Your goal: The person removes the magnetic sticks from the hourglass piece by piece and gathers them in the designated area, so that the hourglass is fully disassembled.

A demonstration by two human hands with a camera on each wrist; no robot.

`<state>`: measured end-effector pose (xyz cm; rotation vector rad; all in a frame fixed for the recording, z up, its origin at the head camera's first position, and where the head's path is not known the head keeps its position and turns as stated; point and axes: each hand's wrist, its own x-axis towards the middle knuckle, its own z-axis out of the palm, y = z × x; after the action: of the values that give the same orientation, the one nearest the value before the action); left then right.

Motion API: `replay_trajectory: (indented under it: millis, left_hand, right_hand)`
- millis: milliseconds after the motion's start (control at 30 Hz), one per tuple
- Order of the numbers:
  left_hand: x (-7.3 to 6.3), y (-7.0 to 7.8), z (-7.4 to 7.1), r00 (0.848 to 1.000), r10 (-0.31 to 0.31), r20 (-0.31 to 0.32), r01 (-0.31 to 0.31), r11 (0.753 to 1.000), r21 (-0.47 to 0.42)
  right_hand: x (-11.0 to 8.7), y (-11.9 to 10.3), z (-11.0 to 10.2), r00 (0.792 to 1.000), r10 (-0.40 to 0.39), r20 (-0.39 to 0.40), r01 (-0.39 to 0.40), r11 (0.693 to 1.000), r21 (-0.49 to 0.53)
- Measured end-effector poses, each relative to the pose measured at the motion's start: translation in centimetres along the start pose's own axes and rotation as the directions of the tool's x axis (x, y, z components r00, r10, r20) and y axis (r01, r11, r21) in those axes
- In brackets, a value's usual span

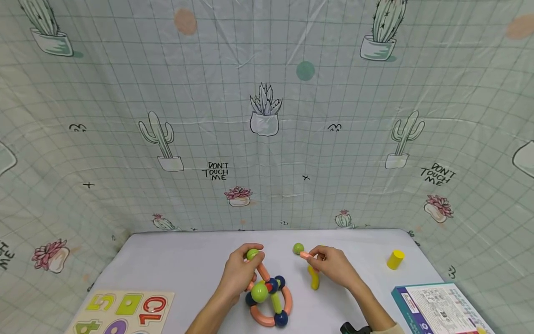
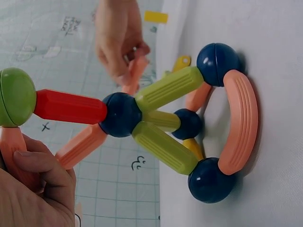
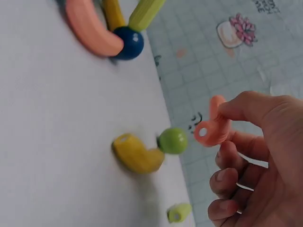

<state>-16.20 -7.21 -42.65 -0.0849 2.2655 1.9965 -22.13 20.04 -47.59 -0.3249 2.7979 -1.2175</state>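
Observation:
A magnetic ball-and-stick structure (image 2: 165,120) rises from the white table, built of navy balls, orange curved bars and straight green, red and orange sticks. My left hand (image 1: 239,271) grips its upper part, where orange sticks meet a green ball (image 1: 252,253); the palm hides some of the join. Another green ball (image 2: 16,97) tops the red stick. In my right hand (image 1: 333,265), thumb and fingers pinch a short orange magnetic piece (image 3: 215,125) with a stub, held clear of the structure. Below it lies a yellow curved magnetic stick (image 3: 137,153), beside a loose green ball (image 3: 173,141).
A yellow cylinder (image 1: 395,260) stands at the right. Toward the front right lies a printed box (image 1: 442,306), with a black object (image 1: 354,328) near the right forearm. A number puzzle board (image 1: 125,308) sits front left. Patterned cloth (image 1: 267,153) hangs behind the table.

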Motion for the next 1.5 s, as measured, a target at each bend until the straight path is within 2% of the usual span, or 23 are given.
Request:
replay_trajectory:
  millis: [267,433,967,1267,1500]
  left_hand:
    - [-0.1,0.0,-0.1,1.000,0.003,0.007,-0.003,1.000,-0.005]
    - [-0.1,0.0,-0.1,1.000,0.013,0.010,-0.013,1.000,-0.006]
    - [0.0,0.1,0.0,1.000,0.004,-0.003,-0.004,1.000,0.014]
    - [0.0,0.0,0.0,1.000,0.012,-0.006,-0.012,1.000,0.015]
    - [0.0,0.0,0.1,1.000,0.012,-0.004,-0.012,1.000,0.025]
  right_hand:
    - [-1.3,2.1,0.2,0.988,0.152,-0.023,-0.153,0.986,-0.061]
    - [-1.8,2.7,0.2,0.979,0.200,-0.038,-0.202,0.976,-0.085]
    - [-1.4,3.6,0.8,0.976,0.217,-0.009,-0.217,0.974,-0.059]
    - [-1.2,3.8,0.8,0.967,0.256,0.003,-0.255,0.965,-0.054]
    - [-1.5,3.6,1.0,0.974,0.227,0.023,-0.227,0.973,-0.033]
